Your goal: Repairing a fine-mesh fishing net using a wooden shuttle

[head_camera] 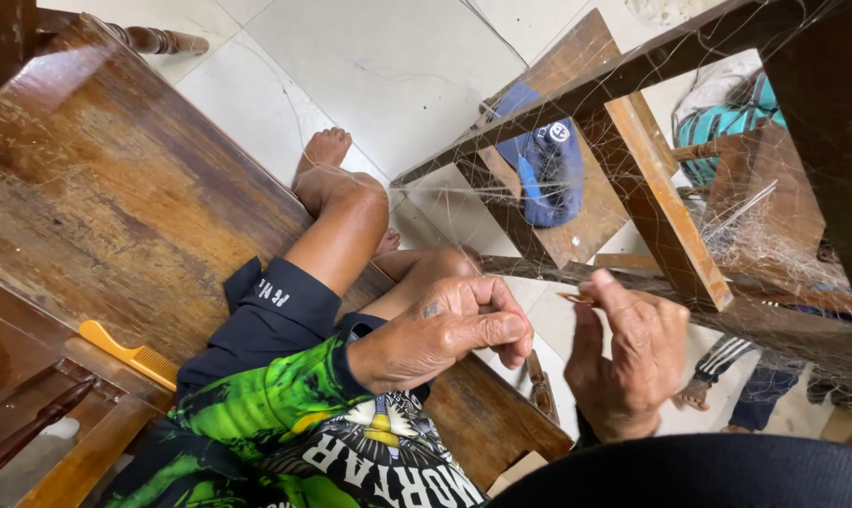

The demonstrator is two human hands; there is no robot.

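My left hand (449,329) is closed, its fingers pinching thin strands of a fine, nearly clear fishing net (755,235). My right hand (633,367) is just to its right, thumb and fingers pinched on a small brown netting needle (575,298) whose tip points left. The two hands are almost touching. The net hangs over a wooden frame (666,202) in front of me and bunches up at the right. I sit on a dark wooden bench (106,198) with my bare legs bent across it.
A yellow comb (130,353) lies on the bench at the left. A blue cap (548,160) rests on a wooden stool beyond the frame. Teal striped cloth (727,122) is at the upper right. Another person's leg and foot (727,376) stand on the white tile floor.
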